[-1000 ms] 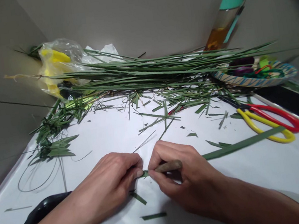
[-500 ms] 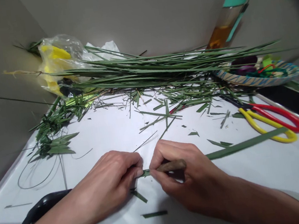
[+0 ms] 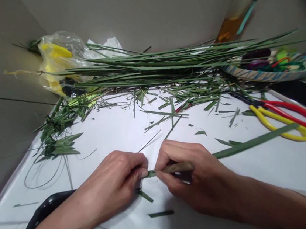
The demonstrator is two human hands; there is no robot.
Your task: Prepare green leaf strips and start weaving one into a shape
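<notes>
Close together at the front of the table, my two hands work over a short stretch of green leaf strip (image 3: 151,173). My left hand (image 3: 119,178) is closed, its thumb and finger pinching the strip's left end. A brown wooden-handled tool (image 3: 180,167) lies in the closed fingers of my right hand (image 3: 190,173); its tip is hidden by the fingertips, which touch the strip's right side. From behind the right hand a longer, wider leaf strip (image 3: 256,140) runs to the right. I cannot tell whether it joins the pinched piece. Small leaf cuttings (image 3: 161,214) lie just below the hands.
Scissors (image 3: 283,113) with red and yellow handles lie at right, the leaf tip over them. A leaf bundle (image 3: 164,66) spans the back, before a clear plastic bag (image 3: 64,62), a bottle (image 3: 230,19) and a woven tray (image 3: 276,75). Tied leaves (image 3: 62,146) sit left.
The whole view has shifted slightly, so things appear a little further right and higher. Both hands keep their grip on the strip and tool.
</notes>
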